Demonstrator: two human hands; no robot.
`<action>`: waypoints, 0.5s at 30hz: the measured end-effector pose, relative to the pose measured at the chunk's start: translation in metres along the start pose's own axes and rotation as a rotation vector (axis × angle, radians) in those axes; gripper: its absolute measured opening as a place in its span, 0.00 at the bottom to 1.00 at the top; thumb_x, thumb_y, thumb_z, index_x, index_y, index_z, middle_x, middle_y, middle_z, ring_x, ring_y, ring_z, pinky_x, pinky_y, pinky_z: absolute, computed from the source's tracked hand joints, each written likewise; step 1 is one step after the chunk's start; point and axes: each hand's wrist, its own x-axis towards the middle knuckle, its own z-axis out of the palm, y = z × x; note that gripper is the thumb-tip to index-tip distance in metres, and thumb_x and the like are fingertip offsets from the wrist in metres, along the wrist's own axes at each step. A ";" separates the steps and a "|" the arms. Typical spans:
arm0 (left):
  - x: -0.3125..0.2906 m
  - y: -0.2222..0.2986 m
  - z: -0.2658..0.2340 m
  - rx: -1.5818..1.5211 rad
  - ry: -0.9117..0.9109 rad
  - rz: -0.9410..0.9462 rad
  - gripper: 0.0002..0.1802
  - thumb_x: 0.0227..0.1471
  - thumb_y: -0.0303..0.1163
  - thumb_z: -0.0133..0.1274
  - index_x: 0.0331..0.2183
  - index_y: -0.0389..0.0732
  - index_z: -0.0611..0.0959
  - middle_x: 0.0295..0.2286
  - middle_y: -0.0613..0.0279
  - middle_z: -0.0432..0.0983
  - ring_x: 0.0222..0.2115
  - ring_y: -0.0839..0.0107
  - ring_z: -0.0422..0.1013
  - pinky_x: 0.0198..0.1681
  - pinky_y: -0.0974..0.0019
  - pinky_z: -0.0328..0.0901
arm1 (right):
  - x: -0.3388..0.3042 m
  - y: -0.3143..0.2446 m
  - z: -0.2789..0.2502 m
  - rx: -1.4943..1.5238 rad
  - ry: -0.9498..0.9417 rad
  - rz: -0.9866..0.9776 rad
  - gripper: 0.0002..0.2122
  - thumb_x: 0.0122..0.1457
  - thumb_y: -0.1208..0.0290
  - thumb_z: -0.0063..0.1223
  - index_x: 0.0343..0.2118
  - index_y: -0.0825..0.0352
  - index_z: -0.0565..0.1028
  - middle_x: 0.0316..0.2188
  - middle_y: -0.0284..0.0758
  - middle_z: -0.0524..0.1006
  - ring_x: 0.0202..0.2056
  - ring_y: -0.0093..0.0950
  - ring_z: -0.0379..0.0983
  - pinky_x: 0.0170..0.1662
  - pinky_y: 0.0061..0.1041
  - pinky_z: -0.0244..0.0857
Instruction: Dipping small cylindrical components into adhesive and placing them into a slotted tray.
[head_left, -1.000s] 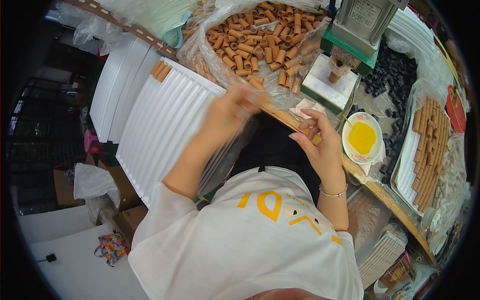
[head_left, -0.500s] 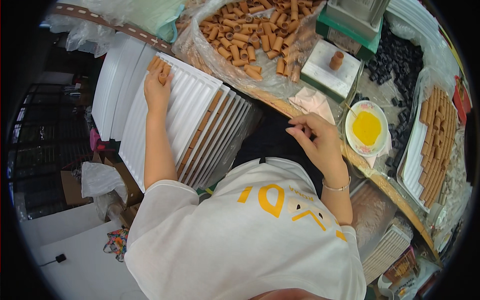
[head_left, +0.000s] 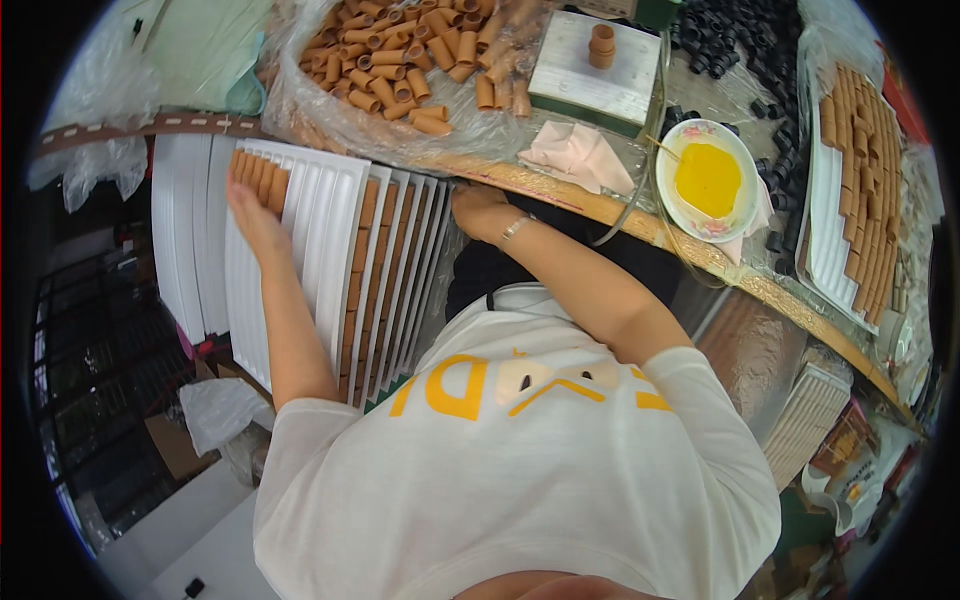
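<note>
A white ribbed tray [head_left: 322, 225] tops a tilted stack at my left. Several short brown tubes [head_left: 262, 178] lie side by side in a row at its far end. My left hand [head_left: 254, 212] rests against the near left side of that row, its fingers stretched out along the tubes and not wrapped around any. Lower trays [head_left: 405, 270] in the stack show more brown tubes between their edges. My right hand [head_left: 480, 212] reaches across to the stack's far right corner, just under the bench edge. Its fingertips are hidden there, so its grip does not show.
A plastic bag of loose brown tubes [head_left: 385, 60] lies on the bench [head_left: 600, 205]. Right of it are a metal-topped block [head_left: 590, 85] bearing one tube, a pink cloth [head_left: 580, 155], a bowl of yellow liquid [head_left: 708, 180], black caps [head_left: 735, 40] and another filled tray [head_left: 825, 215].
My left hand has let go of the tubes it held, which now lie in the tray row. My right hand has gone left from above my lap to the stack. The view has shifted.
</note>
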 end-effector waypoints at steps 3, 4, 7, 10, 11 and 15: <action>-0.005 0.013 -0.012 0.141 0.104 0.102 0.26 0.66 0.44 0.35 0.58 0.39 0.65 0.59 0.54 0.58 0.60 0.63 0.54 0.63 0.59 0.46 | 0.077 0.053 0.098 -0.144 0.240 0.082 0.18 0.62 0.70 0.42 0.54 0.67 0.68 0.57 0.44 0.67 0.58 0.41 0.63 0.60 0.32 0.56; -0.012 0.016 -0.024 0.222 0.087 0.124 0.26 0.66 0.44 0.36 0.58 0.40 0.66 0.58 0.54 0.59 0.60 0.64 0.54 0.63 0.60 0.46 | 0.083 0.053 0.099 -0.123 0.240 0.082 0.18 0.62 0.70 0.42 0.54 0.67 0.68 0.57 0.44 0.67 0.58 0.41 0.63 0.60 0.32 0.56; -0.027 0.008 -0.065 0.326 0.078 0.111 0.24 0.65 0.43 0.38 0.57 0.40 0.68 0.57 0.55 0.60 0.59 0.65 0.55 0.63 0.61 0.47 | 0.109 0.049 0.096 -0.050 0.244 0.072 0.18 0.62 0.69 0.41 0.55 0.67 0.68 0.57 0.44 0.67 0.58 0.41 0.63 0.60 0.32 0.56; -0.042 -0.009 -0.090 0.299 0.118 0.016 0.23 0.65 0.42 0.41 0.55 0.40 0.70 0.56 0.56 0.62 0.57 0.67 0.57 0.62 0.62 0.49 | 0.129 0.071 0.089 0.020 0.244 0.079 0.18 0.62 0.69 0.41 0.55 0.67 0.68 0.57 0.44 0.67 0.58 0.41 0.63 0.60 0.32 0.56; -0.045 -0.010 -0.094 0.260 0.160 -0.039 0.22 0.64 0.42 0.42 0.54 0.40 0.71 0.55 0.57 0.63 0.56 0.68 0.58 0.61 0.64 0.50 | 0.131 0.068 0.092 0.042 0.243 0.081 0.18 0.62 0.69 0.41 0.55 0.67 0.68 0.57 0.44 0.67 0.58 0.41 0.63 0.60 0.32 0.56; -0.050 -0.011 -0.100 0.246 0.204 -0.139 0.21 0.64 0.41 0.43 0.52 0.40 0.73 0.52 0.59 0.66 0.53 0.71 0.60 0.58 0.66 0.53 | 0.126 0.065 0.097 0.101 0.252 0.058 0.18 0.62 0.68 0.41 0.55 0.66 0.68 0.57 0.44 0.67 0.58 0.41 0.63 0.60 0.32 0.56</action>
